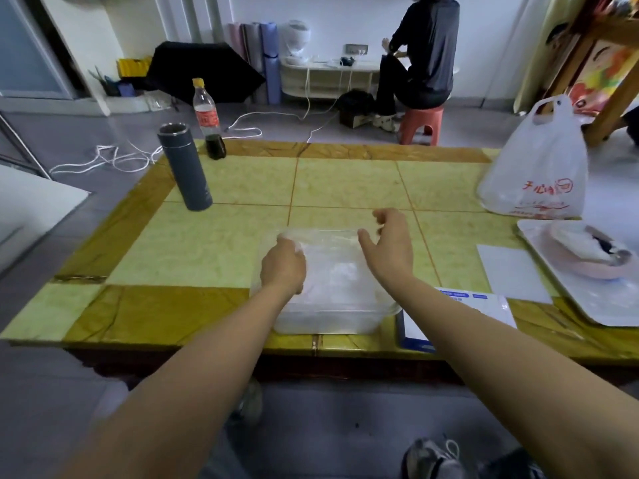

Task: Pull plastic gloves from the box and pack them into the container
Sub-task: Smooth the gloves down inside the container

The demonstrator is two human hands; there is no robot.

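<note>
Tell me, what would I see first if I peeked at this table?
Two bare arms reach in from the bottom to a clear container at the near edge of the table. The left hand curls down inside it on filmy plastic gloves, while the right hand hovers over its right side. A dark flask stands far left, a white bag far right.

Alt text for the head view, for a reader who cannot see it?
A person's left hand reaches into a clear container of plastic gloves on a yellow table, while the right hand hovers above it. A glove box lies to its right.
</note>
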